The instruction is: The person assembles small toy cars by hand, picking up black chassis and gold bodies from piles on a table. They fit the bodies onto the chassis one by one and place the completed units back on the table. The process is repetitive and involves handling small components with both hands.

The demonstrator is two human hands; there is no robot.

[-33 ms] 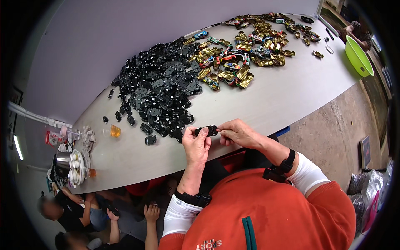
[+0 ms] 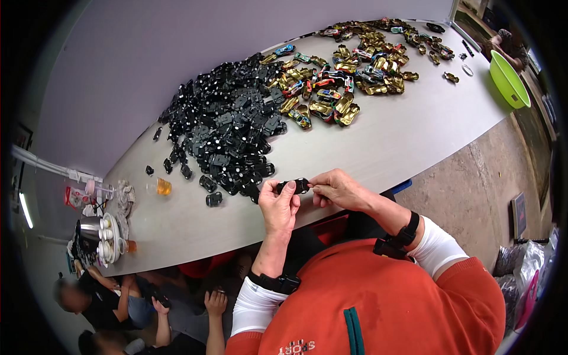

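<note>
Over the table's near edge, my left hand grips a black toy car chassis between thumb and fingers. My right hand is closed in a pinch at the chassis's right end; whatever sits between those fingertips is too small to make out. Just beyond my left hand spreads a big heap of black toy car chassis, many with white wheel dots. To its right lies a pile of toy car bodies, some showing gold undersides, others coloured tops.
At the table's far right corner is a green basin. Toward the left stand a cup of amber drink, a crumpled cloth and a tray of white cups. People sit at the lower left. Plastic bags lie at right.
</note>
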